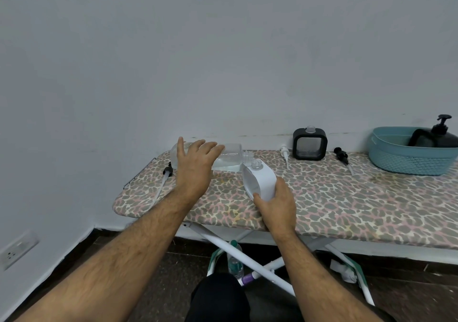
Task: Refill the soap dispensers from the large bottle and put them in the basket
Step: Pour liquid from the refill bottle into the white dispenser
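Observation:
A large clear bottle [229, 158] lies tipped on its side over the ironing board [347, 197], neck pointing right, part full of clear liquid. My left hand [195, 165] grips its body from above. My right hand [277, 204] holds a white square dispenser [259, 179], tilted left, its open neck just below the bottle's mouth. A black square dispenser [309, 145] stands uncapped near the wall. At the far right, a teal basket [406, 158] holds a black pump dispenser [444, 135].
Three loose pump heads lie on the board: a black one [167, 171] at the left end, a white one [285, 153] beside the black dispenser, a black one [342, 155] near the basket. A small bottle [234, 259] stands under the board among its white legs.

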Tool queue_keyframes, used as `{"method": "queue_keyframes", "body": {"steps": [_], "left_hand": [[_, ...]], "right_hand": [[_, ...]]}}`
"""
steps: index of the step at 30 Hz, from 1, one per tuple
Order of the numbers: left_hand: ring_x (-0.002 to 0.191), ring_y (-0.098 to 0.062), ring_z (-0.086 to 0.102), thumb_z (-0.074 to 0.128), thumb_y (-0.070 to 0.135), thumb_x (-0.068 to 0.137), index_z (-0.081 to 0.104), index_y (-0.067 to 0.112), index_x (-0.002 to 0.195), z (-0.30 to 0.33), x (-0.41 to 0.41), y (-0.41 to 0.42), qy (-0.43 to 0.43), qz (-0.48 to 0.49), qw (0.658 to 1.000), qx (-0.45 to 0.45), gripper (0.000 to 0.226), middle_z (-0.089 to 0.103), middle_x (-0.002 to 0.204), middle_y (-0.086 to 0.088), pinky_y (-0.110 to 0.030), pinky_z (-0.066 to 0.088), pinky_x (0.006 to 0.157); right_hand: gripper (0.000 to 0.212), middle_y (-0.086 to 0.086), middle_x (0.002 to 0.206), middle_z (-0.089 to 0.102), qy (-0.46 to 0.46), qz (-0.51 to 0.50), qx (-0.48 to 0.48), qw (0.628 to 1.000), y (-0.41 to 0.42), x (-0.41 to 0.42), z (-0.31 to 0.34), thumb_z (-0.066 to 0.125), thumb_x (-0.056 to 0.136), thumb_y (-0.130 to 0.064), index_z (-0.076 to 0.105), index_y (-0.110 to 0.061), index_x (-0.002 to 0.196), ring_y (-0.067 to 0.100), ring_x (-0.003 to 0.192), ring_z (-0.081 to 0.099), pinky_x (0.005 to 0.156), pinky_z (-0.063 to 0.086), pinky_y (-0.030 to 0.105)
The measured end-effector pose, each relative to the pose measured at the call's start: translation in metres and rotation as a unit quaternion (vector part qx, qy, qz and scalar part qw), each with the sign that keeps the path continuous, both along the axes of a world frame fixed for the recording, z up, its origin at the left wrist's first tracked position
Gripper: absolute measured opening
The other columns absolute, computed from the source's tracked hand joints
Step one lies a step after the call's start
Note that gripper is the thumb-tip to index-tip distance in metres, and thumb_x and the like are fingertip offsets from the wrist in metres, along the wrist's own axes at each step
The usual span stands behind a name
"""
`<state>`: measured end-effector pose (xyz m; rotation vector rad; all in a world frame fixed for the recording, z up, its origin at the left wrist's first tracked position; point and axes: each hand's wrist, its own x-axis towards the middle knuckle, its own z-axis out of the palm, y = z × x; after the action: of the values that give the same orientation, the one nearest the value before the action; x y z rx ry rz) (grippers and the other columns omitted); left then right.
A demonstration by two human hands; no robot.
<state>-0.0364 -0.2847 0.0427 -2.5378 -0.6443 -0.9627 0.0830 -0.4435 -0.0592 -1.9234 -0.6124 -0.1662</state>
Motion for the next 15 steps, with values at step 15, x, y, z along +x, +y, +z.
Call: {"method": "queue_keyframes", "body": {"steps": [15], "left_hand": [[0.124,-0.030,0.054,0.074,-0.014,0.062,0.060,0.025,0.127,0.0007,0.0006,-0.0004,0.004,-0.001,1.000,-0.001,0.077,0.065,0.126,0.001,-0.066,0.013,0.114]], "right_hand": [[0.057,-0.004,0.114,0.060,-0.003,0.002,-0.004,1.000,0.0001,0.0006,-0.0005,0.075,0.079,-0.041,0.052,-0.021,0.127,0.018,0.103,0.054,0.080,0.052,0.039]]}}
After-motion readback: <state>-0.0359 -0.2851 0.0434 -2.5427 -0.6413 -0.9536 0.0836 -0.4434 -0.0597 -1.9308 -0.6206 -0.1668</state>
